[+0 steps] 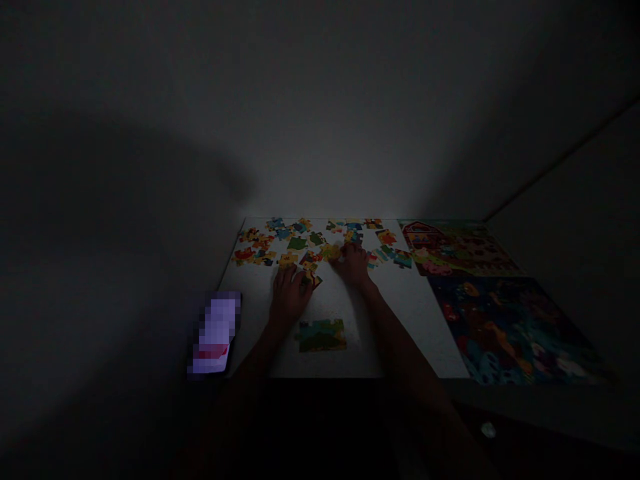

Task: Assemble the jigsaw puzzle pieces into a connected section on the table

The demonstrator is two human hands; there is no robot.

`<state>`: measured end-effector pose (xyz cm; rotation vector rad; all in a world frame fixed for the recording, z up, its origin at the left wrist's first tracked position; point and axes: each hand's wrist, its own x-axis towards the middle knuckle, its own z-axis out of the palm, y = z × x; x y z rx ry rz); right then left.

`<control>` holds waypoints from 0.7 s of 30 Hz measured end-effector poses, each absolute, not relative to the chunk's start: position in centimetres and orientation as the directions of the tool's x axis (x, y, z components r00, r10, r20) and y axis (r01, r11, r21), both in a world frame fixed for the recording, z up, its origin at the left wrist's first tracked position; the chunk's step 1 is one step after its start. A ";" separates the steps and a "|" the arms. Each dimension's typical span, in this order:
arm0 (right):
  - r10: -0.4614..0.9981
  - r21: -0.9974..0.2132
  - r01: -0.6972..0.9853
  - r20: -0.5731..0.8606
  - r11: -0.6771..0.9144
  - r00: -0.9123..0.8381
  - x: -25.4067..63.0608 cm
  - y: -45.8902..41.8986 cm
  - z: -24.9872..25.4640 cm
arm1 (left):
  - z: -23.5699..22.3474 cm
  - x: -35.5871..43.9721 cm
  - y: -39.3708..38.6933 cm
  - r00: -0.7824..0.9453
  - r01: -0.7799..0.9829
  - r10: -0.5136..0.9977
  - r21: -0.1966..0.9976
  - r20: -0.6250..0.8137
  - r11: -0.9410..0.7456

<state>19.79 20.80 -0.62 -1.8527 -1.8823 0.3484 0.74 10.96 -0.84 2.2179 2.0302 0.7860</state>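
The room is dim. Several loose colourful puzzle pieces (310, 241) lie spread over the far part of a white table (400, 313). My left hand (290, 290) rests palm down on the table, fingers curled over a piece (314, 279) at its fingertips. My right hand (354, 263) lies further back, fingers bent down on pieces at the edge of the pile. A small joined green and yellow section (321, 335) sits between my forearms near the front edge.
Two finished puzzle pictures lie on the right: a red barn scene (457, 248) at the back and a blue sea scene (510, 330) in front. A lit phone (216, 333) sits at the table's left front corner. Walls stand close behind.
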 end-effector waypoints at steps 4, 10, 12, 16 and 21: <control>0.982 -0.545 0.837 0.178 0.053 0.054 19.8 20.8 -0.7 | -1.1 0.7 11.0 0.021 0.922 0.932 0.354 0.361 -0.158; 0.972 -0.715 0.686 0.230 0.132 0.053 20.3 20.4 -0.7 | -1.3 0.8 11.0 0.008 0.922 0.927 0.357 0.374 -0.152; 0.969 -0.794 0.587 0.239 0.159 0.060 20.3 20.3 -0.7 | -1.3 0.8 11.0 0.014 0.922 0.928 0.355 0.372 -0.156; 0.975 -0.934 0.308 0.210 0.179 0.069 20.4 20.1 -0.9 | -1.2 0.8 11.0 0.020 0.920 0.924 0.354 0.381 -0.166; 0.969 -0.964 0.139 0.237 0.225 0.073 20.7 20.4 -2.0 | -1.3 0.7 11.0 0.014 0.916 0.929 0.367 0.371 -0.160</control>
